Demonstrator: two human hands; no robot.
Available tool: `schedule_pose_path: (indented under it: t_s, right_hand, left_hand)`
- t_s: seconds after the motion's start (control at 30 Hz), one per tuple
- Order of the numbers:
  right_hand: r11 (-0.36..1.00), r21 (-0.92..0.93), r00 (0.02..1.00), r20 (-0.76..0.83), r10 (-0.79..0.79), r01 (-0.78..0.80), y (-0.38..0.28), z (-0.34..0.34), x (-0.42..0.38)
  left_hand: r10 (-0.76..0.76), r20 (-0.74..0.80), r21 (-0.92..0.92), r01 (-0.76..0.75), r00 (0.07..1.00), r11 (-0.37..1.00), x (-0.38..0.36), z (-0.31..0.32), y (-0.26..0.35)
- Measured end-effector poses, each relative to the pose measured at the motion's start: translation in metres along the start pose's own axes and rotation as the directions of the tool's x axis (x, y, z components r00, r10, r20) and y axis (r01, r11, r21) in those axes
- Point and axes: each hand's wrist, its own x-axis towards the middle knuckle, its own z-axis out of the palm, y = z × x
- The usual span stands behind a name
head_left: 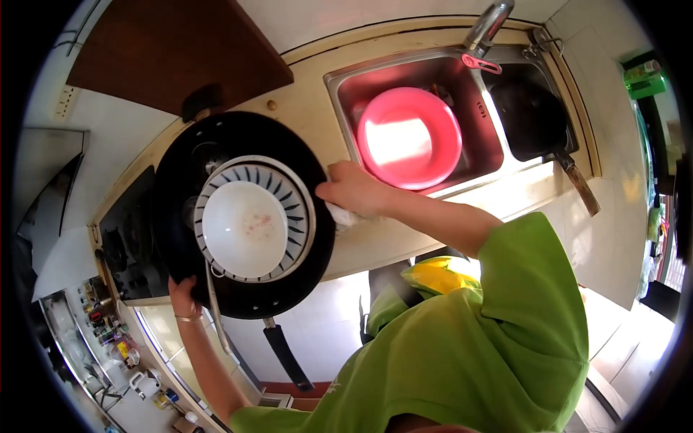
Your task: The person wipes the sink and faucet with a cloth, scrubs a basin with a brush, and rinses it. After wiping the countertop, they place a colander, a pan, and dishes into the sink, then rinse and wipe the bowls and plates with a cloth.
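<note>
Both hands grip the black pan (180, 238) over the desk (317, 108): left hand (184, 297) clasps its near rim, right hand (354, 189) closes on the far rim with a cloth (345, 215). Inside sits a striped bowl (254, 219); I judge any tilt could slide it out.

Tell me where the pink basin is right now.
In the head view, the pink basin sits in the sink right of center, under the faucet, beside a dark pan and just beyond the right hand.
</note>
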Motion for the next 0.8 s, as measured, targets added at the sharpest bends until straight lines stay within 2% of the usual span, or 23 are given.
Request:
schedule_pose_path:
  t_s: [0.07, 0.1, 0.17, 0.27, 0.33, 0.4, 0.47, 0.5, 0.6, 0.63, 0.67, 0.8]
  right_hand:
    - [0.990, 0.098, 0.994, 0.001, 0.105, -0.105, 0.010, -0.016, -0.022]
    - [0.990, 0.103, 0.995, 0.000, 0.102, -0.101, 0.016, -0.024, -0.033]
    - [0.966, 0.206, 0.980, -0.092, 0.177, -0.155, 0.033, -0.041, -0.055]
    - [0.944, 0.243, 0.959, -0.115, 0.258, -0.225, 0.055, -0.076, -0.086]
    - [0.938, 0.268, 0.953, -0.150, 0.265, -0.219, 0.088, -0.092, -0.097]
    - [0.935, 0.300, 0.954, -0.165, 0.249, -0.192, 0.112, -0.109, -0.107]
    - [0.902, 0.349, 0.909, -0.234, 0.345, -0.253, 0.129, -0.116, -0.112]
    - [0.908, 0.360, 0.922, -0.231, 0.310, -0.215, 0.145, -0.125, -0.113]
    - [0.882, 0.414, 0.912, -0.231, 0.339, -0.223, 0.156, -0.149, -0.120]
    - [0.844, 0.485, 0.912, -0.199, 0.360, -0.228, 0.156, -0.155, -0.122]
    - [0.879, 0.344, 0.882, -0.220, 0.416, -0.329, 0.146, -0.166, -0.125]
    - [0.876, 0.332, 0.906, -0.116, 0.406, -0.350, 0.180, -0.178, -0.113]
  left_hand:
    - [-0.004, 0.015, -0.001, 0.004, 1.000, 1.000, -0.005, 0.036, 0.023]
    - [-0.014, 0.045, 0.019, 0.013, 0.999, 1.000, -0.006, 0.053, 0.030]
    - [-0.043, 0.110, 0.064, 0.036, 0.993, 0.997, 0.001, 0.079, 0.034]
    - [-0.129, 0.185, 0.114, 0.109, 0.974, 0.987, 0.019, 0.122, 0.018]
    - [-0.092, 0.270, 0.156, 0.050, 0.958, 0.986, 0.026, 0.166, 0.010]
    - [-0.149, 0.362, 0.163, 0.095, 0.920, 0.982, 0.043, 0.195, -0.011]
    - [-0.225, 0.349, 0.176, 0.172, 0.910, 0.969, 0.055, 0.218, -0.025]
    - [-0.216, 0.375, 0.205, 0.147, 0.902, 0.968, 0.060, 0.235, -0.033]
    - [-0.183, 0.511, 0.226, 0.074, 0.840, 0.971, 0.076, 0.263, -0.058]
    - [-0.223, 0.505, 0.226, 0.122, 0.834, 0.967, 0.075, 0.269, -0.062]
    - [-0.259, 0.503, 0.222, 0.166, 0.824, 0.961, 0.075, 0.274, -0.067]
    - [-0.251, 0.480, 0.162, 0.196, 0.841, 0.967, 0.066, 0.276, -0.078]
